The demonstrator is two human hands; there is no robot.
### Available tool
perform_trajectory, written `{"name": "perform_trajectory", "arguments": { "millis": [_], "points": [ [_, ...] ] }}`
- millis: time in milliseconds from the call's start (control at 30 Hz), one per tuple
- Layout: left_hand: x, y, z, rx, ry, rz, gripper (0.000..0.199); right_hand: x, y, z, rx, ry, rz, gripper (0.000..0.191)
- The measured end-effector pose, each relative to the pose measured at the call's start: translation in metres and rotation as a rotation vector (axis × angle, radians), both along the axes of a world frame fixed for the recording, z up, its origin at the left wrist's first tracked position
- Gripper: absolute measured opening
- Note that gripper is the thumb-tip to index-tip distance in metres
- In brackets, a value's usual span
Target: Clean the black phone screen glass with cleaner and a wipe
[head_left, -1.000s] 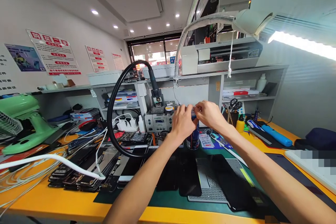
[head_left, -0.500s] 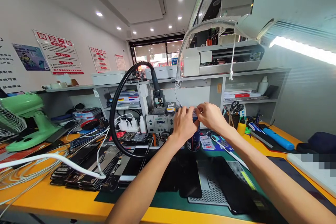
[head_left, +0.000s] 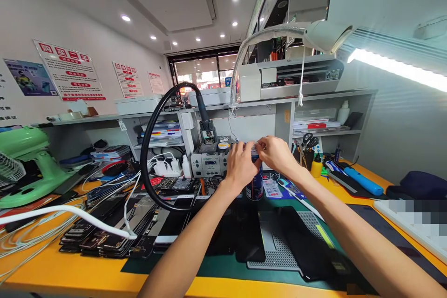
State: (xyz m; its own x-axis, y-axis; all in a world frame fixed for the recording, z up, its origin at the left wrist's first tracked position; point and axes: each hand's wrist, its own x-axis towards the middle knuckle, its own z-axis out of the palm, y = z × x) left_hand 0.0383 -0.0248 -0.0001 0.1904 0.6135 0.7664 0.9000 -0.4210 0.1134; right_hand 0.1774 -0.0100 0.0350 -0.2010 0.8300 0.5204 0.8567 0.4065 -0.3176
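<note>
A dark blue can point(head_left: 255, 187) stands upright at the back of the green mat point(head_left: 209, 266). My left hand point(head_left: 241, 164) wraps its fingers round the can's upper part. At the can's top, my right hand point(head_left: 274, 153) has thumb and fingers pinched together; what they hold, if anything, is hidden behind them. Below my hands lie a black phone screen point(head_left: 250, 237) and a second black phone panel point(head_left: 307, 242), the latter resting partly on a grey perforated plate point(head_left: 275, 260).
A grey soldering station point(head_left: 209, 164) with a looping black hose point(head_left: 144, 163) stands left of the can. Stacked phone parts point(head_left: 101, 233) and white cables point(head_left: 80, 216) cover the left side. A yellow bottle point(head_left: 316, 166), scissors point(head_left: 309, 142) and a blue-handled tool point(head_left: 363, 180) lie rightward.
The view has shifted slightly, so most things sit a little further left. Both hands stay at the can's upper end, with hardly any change in their grip.
</note>
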Motion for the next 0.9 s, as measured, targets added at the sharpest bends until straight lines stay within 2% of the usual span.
{"name": "perform_trajectory", "arguments": {
  "millis": [200,367,500,567,633,733,800,900],
  "points": [
    [0.002,0.000,-0.005,0.019,-0.023,0.002,0.043,0.008,0.000,0.006,-0.125,0.198,0.092,0.027],
    [0.000,0.005,-0.005,-0.005,-0.087,-0.038,0.062,0.042,-0.001,0.009,-0.316,0.418,0.164,0.029],
    [-0.001,-0.002,0.000,-0.019,-0.136,-0.082,0.078,0.079,0.000,-0.007,-0.453,0.518,0.185,0.029],
    [0.002,-0.021,-0.004,-0.006,-0.148,-0.102,0.067,0.097,0.001,-0.022,-0.532,0.528,0.196,0.028],
    [0.006,-0.047,-0.015,-0.041,-0.108,-0.163,0.046,0.113,0.002,-0.041,-0.610,0.515,0.217,0.028],
    [0.015,-0.087,-0.045,-0.234,0.087,-0.343,0.020,0.129,0.000,-0.067,-0.715,0.462,0.263,0.026],
    [0.020,-0.102,-0.065,-0.372,0.170,-0.378,0.017,0.135,-0.003,-0.081,-0.787,0.406,0.296,0.024],
    [0.028,-0.105,-0.084,-0.537,0.181,-0.309,0.030,0.136,-0.009,-0.096,-0.894,0.305,0.315,0.021]
  ]
}}
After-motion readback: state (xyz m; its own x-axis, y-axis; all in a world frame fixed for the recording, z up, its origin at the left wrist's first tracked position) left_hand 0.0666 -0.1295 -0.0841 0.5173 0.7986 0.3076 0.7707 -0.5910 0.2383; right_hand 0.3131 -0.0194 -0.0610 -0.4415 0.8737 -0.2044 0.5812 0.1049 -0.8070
